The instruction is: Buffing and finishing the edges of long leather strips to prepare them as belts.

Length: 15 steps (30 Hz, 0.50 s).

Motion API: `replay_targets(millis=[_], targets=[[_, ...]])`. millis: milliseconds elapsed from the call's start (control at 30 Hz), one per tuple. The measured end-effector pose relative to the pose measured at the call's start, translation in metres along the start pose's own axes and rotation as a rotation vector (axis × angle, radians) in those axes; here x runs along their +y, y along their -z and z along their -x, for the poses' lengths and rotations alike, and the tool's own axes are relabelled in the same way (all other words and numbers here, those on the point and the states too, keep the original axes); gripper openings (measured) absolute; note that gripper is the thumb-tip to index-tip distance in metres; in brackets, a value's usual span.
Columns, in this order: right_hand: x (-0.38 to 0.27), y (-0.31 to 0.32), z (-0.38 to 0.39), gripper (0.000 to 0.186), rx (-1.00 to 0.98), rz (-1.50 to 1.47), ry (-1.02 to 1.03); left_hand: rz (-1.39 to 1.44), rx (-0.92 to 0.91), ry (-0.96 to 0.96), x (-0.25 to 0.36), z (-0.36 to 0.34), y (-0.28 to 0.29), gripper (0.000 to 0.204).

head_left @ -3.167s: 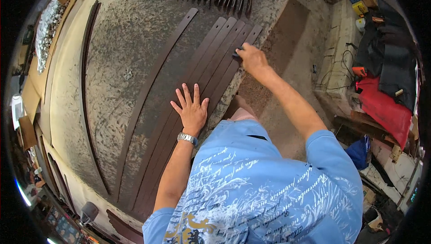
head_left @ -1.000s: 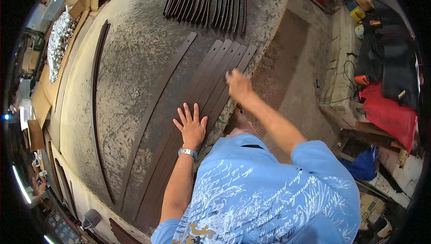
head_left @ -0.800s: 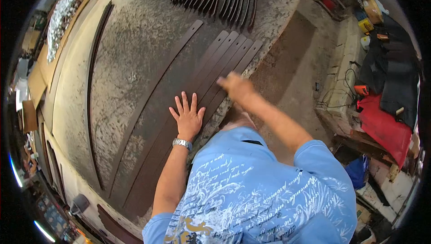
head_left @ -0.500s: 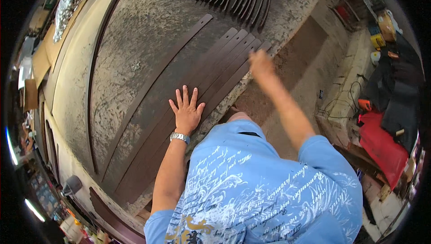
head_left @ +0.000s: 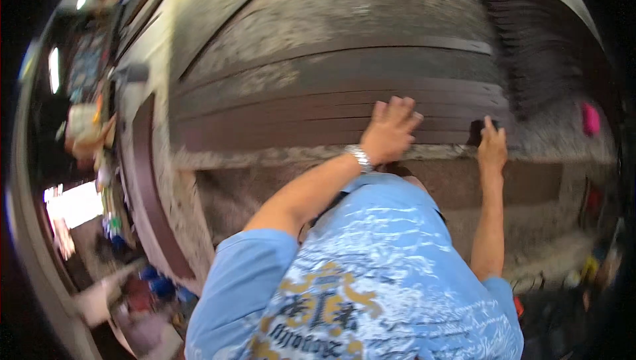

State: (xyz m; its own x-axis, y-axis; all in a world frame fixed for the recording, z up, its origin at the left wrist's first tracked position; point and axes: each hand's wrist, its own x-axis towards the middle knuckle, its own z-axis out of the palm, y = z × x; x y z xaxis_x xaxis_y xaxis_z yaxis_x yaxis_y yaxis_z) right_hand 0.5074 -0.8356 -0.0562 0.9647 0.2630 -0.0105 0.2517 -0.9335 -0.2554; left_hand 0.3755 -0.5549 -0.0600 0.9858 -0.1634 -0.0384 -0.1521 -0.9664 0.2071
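Observation:
My left hand [head_left: 391,132], with a silver watch on its wrist, lies with fingers spread across several long brown strips [head_left: 291,109], which look like leather belt straps. They sit side by side along the table's near edge. At their right ends my right hand [head_left: 491,151] is closed around a small dark object [head_left: 476,132], too blurred to name. It is held against or just over the nearest strap's end. A single brown strap [head_left: 371,43] lies farther back, separate from the row.
A row of dark straps [head_left: 530,42] is laid at the far right of the stained table [head_left: 371,10]. A bright pink block [head_left: 589,119] sits beside them. On the left are a grey cup-like container [head_left: 132,72] and a wide brown strip [head_left: 152,181] on a ledge.
The whole view has turned, so the straps now run nearly level across it. My left hand still lies on the straps; my right hand stays at their right ends, where a dark object now shows.

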Motion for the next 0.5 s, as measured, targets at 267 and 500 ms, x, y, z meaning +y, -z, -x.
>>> replay_targets(millis=[267, 500], targets=[[-0.049, -0.036, 0.015, 0.036, -0.120, -0.119, 0.250, 0.031, 0.020, 0.211, -0.057, 0.090, 0.010, 0.061], [-0.054, -0.022, 0.018, 0.039, -0.056, -0.039, 0.289, -0.247, -0.278, 0.866, -0.217, 0.265, 0.061, 0.061]])
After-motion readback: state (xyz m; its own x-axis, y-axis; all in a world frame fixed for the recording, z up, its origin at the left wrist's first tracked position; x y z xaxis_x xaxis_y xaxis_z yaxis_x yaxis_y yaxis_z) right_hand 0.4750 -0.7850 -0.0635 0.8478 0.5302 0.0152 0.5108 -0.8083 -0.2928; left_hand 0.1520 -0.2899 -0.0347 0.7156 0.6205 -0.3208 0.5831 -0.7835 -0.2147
